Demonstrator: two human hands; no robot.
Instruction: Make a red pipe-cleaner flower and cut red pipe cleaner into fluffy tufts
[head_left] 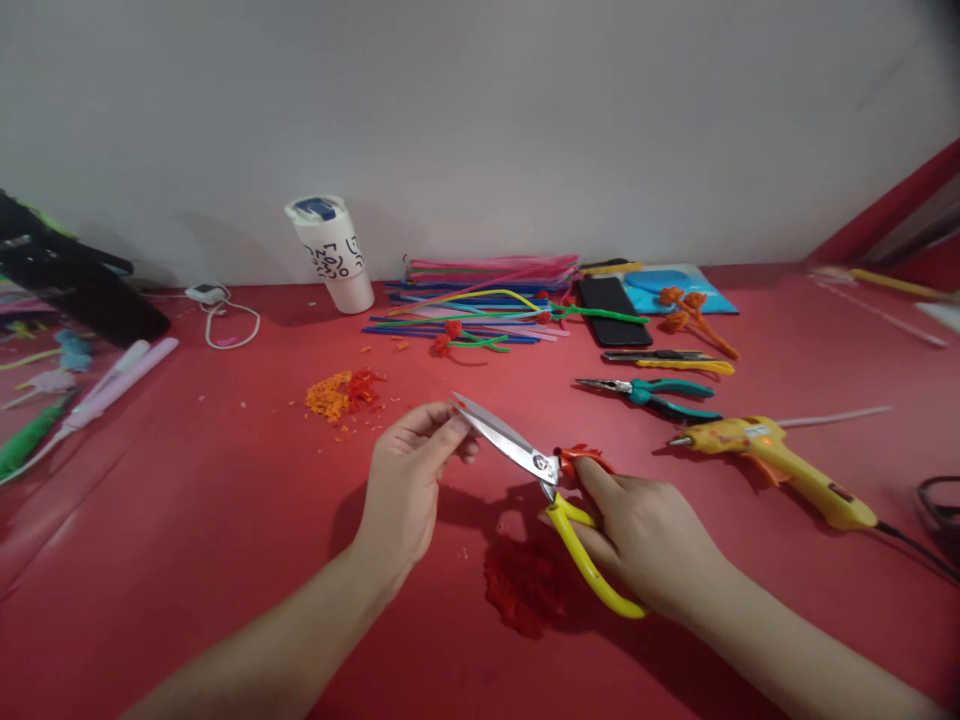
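My right hand (652,540) is closed around a pair of scissors (514,445) with a yellow handle, and the blades point up and left. Something crumpled and red-orange (585,457) shows at its fingers; I cannot tell what it is. In a pinch, the fingertips of my left hand (412,480) hold a tiny red piece (460,405) right at the scissor tips. Beneath the hands, a dark red ruffled thing (529,580) lies on the red tabletop (247,580). Beyond my left hand is a pile of orange and red clippings (337,395).
Colourful pipe cleaners (480,290) lie at the back, beside a white tumbler (334,255) and a phone (611,310). To the right are pliers (652,393), a yellow glue gun (787,465) and orange pipe-cleaner flowers (682,305). A black bottle (75,275) stands leftmost.
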